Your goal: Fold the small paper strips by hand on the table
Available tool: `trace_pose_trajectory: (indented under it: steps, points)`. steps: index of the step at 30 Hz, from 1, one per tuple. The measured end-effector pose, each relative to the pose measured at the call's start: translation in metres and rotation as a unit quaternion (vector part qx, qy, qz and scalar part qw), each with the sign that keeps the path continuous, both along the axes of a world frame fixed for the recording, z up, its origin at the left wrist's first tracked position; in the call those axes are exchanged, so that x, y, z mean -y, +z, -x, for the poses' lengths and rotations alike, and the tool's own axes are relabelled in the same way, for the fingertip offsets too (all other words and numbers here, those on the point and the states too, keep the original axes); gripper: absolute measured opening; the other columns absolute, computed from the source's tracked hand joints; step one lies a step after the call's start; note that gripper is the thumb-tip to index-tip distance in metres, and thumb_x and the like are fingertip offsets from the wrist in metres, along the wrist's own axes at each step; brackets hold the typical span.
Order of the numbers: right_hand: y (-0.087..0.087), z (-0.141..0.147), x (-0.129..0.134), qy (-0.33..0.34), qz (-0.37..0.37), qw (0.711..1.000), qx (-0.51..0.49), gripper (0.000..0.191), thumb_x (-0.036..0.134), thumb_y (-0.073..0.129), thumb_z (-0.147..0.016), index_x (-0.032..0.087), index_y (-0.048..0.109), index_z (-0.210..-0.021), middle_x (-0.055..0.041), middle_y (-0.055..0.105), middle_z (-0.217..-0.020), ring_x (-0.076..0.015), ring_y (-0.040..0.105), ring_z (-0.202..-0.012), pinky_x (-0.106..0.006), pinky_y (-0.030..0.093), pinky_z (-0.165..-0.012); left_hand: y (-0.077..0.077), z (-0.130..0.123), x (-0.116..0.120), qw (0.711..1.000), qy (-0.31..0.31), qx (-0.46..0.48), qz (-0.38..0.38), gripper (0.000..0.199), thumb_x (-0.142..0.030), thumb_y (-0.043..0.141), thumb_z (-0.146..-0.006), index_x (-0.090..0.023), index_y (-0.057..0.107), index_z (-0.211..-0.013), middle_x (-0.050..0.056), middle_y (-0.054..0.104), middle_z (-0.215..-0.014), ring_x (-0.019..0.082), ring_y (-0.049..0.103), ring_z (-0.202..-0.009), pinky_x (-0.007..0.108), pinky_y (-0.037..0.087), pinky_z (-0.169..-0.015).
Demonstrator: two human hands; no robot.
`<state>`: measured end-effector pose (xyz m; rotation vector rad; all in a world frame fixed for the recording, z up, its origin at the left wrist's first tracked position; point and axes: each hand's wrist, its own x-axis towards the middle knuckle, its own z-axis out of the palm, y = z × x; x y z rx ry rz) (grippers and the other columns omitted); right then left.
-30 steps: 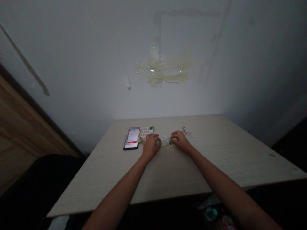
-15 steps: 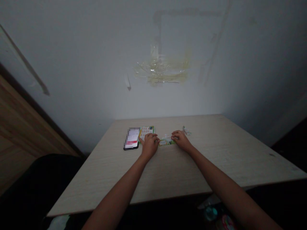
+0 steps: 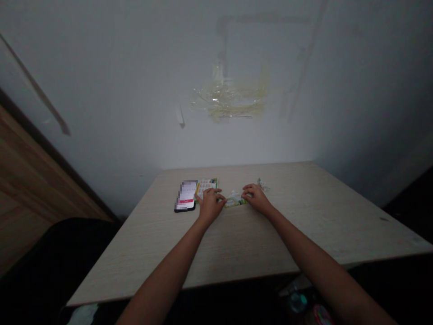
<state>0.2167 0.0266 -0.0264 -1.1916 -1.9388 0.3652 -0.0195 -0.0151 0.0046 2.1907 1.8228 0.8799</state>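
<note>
A small green, white and yellow printed paper piece [image 3: 235, 200] lies low over the table between my two hands. My left hand [image 3: 211, 203] is closed at its left end, with the index finger and thumb brought together there. At its right end, the fingers of my right hand [image 3: 256, 197] are bent in a pinch on the edge. Something pale and thin stands up along the paper's far side, too small to make out. Partly behind my left hand lies a printed sheet [image 3: 207, 183] with a green and yellow border.
Left of the sheet is a phone [image 3: 186, 197] with its screen lit. A crumpled clear wrapper [image 3: 263, 185] lies just beyond my right hand. The wooden table [image 3: 324, 212] meets a wall [image 3: 135, 90] with old tape on it. A bottle [image 3: 297, 301] stands below the front edge.
The paper piece has tilted slightly between my fingers, and its near edge sits a little lower. Both hands have barely moved. The phone, sheet and wrapper are where they were.
</note>
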Motion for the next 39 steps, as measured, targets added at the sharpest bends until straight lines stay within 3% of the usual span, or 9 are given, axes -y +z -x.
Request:
trace_pose_trajectory:
  steps: [5,17,22,39]
  points:
    - [0.008,-0.003,0.006,0.050,0.001,0.999,0.000,0.008,0.028,0.071,-0.081,0.021,0.074,-0.080,-0.0075,0.067,-0.109,-0.0217,0.058,-0.108,-0.045,0.039,-0.102,0.002,0.001,0.001,1.000,0.003,0.014,-0.019,0.013,-0.033,0.066,-0.086,-0.029,0.076,-0.078,0.002,0.068,-0.126,0.034,0.043,-0.132,0.081,0.003,-0.109]
    - [0.017,-0.006,0.009,0.051,-0.082,0.995,-0.010,0.010,0.030,0.066,-0.087,0.023,0.073,-0.089,-0.0075,0.067,-0.105,-0.0230,0.058,-0.107,-0.046,0.039,-0.102,0.010,0.000,0.008,0.996,0.013,-0.001,-0.089,0.014,-0.034,0.063,-0.090,-0.034,0.076,-0.091,0.002,0.065,-0.129,0.032,0.039,-0.136,0.076,0.007,-0.113]
    - [0.018,-0.011,0.010,0.068,-0.110,0.991,0.031,0.007,0.026,0.066,-0.087,0.024,0.073,-0.087,-0.0074,0.065,-0.105,-0.0233,0.056,-0.107,-0.047,0.039,-0.102,0.007,0.001,0.008,0.995,0.024,-0.020,-0.092,0.015,-0.031,0.064,-0.089,-0.037,0.077,-0.092,0.001,0.064,-0.128,0.031,0.039,-0.135,0.077,0.005,-0.112]
    - [0.009,-0.016,0.004,0.111,-0.063,0.985,0.120,0.009,0.021,0.068,-0.087,0.024,0.075,-0.091,-0.0071,0.068,-0.103,-0.0229,0.056,-0.105,-0.045,0.043,-0.097,-0.002,0.002,0.004,0.996,0.008,-0.074,-0.046,0.014,-0.041,0.065,-0.088,-0.035,0.078,-0.089,0.001,0.067,-0.125,0.035,0.040,-0.133,0.085,0.000,-0.105]
